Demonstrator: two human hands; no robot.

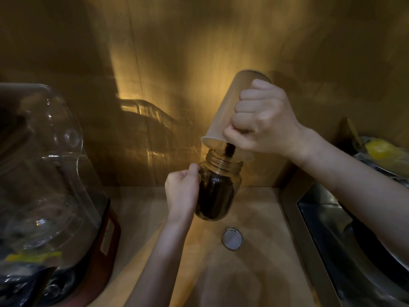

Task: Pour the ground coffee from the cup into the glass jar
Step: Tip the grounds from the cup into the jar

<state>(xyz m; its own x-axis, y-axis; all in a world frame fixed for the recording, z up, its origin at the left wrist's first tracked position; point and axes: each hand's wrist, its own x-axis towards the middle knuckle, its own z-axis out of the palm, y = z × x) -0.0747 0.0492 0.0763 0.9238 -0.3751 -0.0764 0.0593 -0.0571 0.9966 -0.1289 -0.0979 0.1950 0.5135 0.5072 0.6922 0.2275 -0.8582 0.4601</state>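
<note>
A translucent plastic cup is tipped nearly upside down, its rim over the mouth of a glass jar. My right hand is wrapped around the cup's side. A dark stream of ground coffee falls from the rim into the jar's threaded neck. The jar stands on the wooden counter, tilted slightly, and is dark with coffee most of the way up. My left hand grips the jar's left side.
A round metal lid lies on the counter just in front of the jar. A large appliance with a clear plastic cover fills the left. A steel sink lies at the right, with dishes and something yellow behind it.
</note>
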